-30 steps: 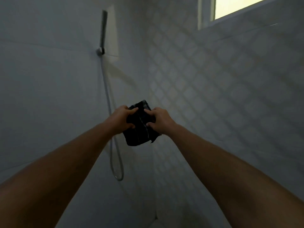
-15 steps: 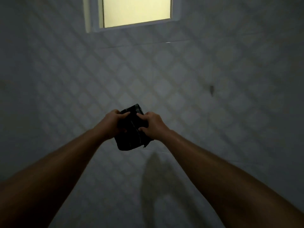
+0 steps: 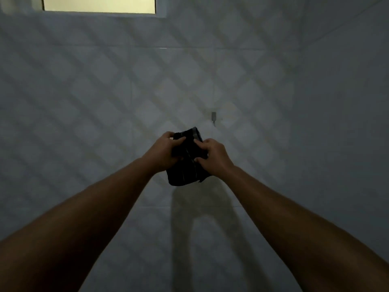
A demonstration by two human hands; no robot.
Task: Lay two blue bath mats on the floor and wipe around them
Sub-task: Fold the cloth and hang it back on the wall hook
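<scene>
Head view, left hand: the left hand has its fingers curled onto the left edge of a dark folded cloth, thumb pressed on the near face.
Head view, right hand: the right hand is clamped on the right edge of the same cloth, thumb and fingertips pinching it.
Dark folded cloth: held up between the two sets of fingers, its lower part hanging below them, its top corner showing above them; faint pale stripes run down it; the dim light hides its true colour.
Wall: a tiled wall with a diamond pattern stands beyond the fingers.
Hook: a small wall hook sits just above and right of the right fingers, apart from the cloth.
Window: a lit window lies well above and left of the hands.
Containers: none can be made out.
Bath mats: not in this view.
</scene>
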